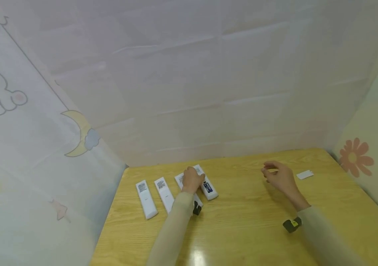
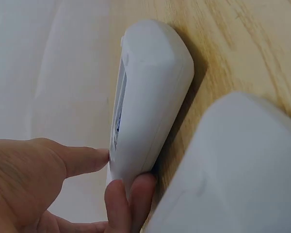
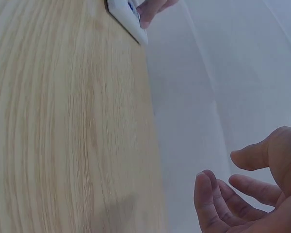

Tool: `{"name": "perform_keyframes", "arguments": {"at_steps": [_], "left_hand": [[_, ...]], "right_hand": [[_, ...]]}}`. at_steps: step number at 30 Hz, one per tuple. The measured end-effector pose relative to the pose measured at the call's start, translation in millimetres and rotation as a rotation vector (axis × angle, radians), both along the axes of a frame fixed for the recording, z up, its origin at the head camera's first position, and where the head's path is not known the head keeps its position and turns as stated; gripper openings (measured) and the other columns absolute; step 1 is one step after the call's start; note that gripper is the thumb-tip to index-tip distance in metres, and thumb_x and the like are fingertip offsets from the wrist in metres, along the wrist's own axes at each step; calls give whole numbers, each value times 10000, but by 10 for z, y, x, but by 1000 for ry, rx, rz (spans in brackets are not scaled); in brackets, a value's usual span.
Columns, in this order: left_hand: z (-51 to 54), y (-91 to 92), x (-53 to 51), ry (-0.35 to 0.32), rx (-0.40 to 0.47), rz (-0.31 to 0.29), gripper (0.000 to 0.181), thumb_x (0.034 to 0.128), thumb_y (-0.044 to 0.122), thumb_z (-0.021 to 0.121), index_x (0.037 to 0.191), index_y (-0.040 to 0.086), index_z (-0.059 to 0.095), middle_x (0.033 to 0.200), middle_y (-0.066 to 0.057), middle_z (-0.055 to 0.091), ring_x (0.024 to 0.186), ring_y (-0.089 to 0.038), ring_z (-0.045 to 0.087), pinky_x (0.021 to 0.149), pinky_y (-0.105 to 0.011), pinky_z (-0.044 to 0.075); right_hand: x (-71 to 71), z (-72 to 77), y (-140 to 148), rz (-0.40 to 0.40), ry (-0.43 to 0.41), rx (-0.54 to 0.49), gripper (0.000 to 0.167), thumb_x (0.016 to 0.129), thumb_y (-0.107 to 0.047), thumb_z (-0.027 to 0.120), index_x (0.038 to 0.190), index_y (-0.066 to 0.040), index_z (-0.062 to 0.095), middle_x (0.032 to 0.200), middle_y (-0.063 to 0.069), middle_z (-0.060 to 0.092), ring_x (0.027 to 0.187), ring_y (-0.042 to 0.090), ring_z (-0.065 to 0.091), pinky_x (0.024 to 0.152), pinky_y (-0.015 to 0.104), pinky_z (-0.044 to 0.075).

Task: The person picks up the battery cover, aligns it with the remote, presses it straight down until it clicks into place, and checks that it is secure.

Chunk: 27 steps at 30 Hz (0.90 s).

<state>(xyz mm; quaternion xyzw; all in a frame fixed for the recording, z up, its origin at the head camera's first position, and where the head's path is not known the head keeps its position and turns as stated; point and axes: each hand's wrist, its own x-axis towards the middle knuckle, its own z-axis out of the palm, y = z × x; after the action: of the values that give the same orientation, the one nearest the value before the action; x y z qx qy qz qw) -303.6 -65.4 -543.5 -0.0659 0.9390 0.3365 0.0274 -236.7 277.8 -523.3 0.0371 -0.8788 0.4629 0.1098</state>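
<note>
My left hand [image 1: 192, 180] pinches the edges of a white remote control [image 1: 213, 195] that lies back side up on the table. Its battery bay stands uncovered, with dark blue batteries [image 1: 207, 187] inside. In the left wrist view, the thumb presses one face of this remote [image 2: 153, 92] and the fingertips touch its side. Another white remote [image 2: 242, 170] lies close beside it, partly hidden under the left hand in the head view. To the right, my right hand [image 1: 280, 180] hovers above the table with loosely bent fingers and holds nothing.
Two more white remotes, one far left [image 1: 146, 201] and one beside it [image 1: 164, 194], lie face down. A small white battery cover [image 1: 305, 174] rests right of the right hand. Behind the wooden table [image 1: 242, 221] hangs a pale sheet [image 1: 189, 92].
</note>
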Motion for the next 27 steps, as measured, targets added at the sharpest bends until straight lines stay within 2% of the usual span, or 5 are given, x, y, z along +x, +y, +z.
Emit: {"name": "perform_keyframes", "arguments": {"at_steps": [8, 12, 16, 20, 27], "left_hand": [[-7, -6, -49, -22, 14, 3, 519, 947, 314, 822, 1204, -93, 629, 979, -193, 689, 764, -240, 672, 653, -355, 617], [-15, -20, -61, -24, 35, -10, 451, 941, 311, 830, 1113, -78, 678, 847, -138, 681, 639, -191, 634, 535, -288, 543], [-6, -35, -106, -53, 72, -24, 342, 953, 304, 817, 940, -26, 725, 693, -89, 681, 522, -153, 600, 445, -252, 473], [-7, -62, -146, -71, 111, -27, 292, 950, 267, 790, 878, -6, 717, 666, -80, 674, 518, -162, 602, 440, -268, 481], [-212, -173, -241, -36, 163, -25, 269, 907, 232, 772, 889, -28, 708, 733, -125, 689, 567, -219, 631, 454, -328, 518]], "right_hand": [[-21, 19, 236, -30, 1, 60, 408, 1069, -203, 665, 1350, 90, 627, 1235, 319, 697, 757, 59, 737, 599, 226, 623], [-21, 34, 311, -56, -2, 98, 414, 1069, -220, 661, 1345, 87, 631, 1232, 320, 701, 831, 249, 781, 593, 243, 615], [-44, 64, 358, -77, 5, 134, 417, 1067, -246, 661, 1335, 72, 643, 1238, 327, 700, 949, 455, 759, 641, 363, 651], [-43, 66, 418, -94, 16, 163, 422, 1067, -265, 661, 1334, 62, 649, 1238, 331, 702, 979, 510, 738, 695, 501, 665], [-9, 62, 529, -98, 23, 175, 408, 1058, -224, 669, 1315, 91, 643, 1204, 345, 701, 960, 518, 737, 694, 506, 667]]}}
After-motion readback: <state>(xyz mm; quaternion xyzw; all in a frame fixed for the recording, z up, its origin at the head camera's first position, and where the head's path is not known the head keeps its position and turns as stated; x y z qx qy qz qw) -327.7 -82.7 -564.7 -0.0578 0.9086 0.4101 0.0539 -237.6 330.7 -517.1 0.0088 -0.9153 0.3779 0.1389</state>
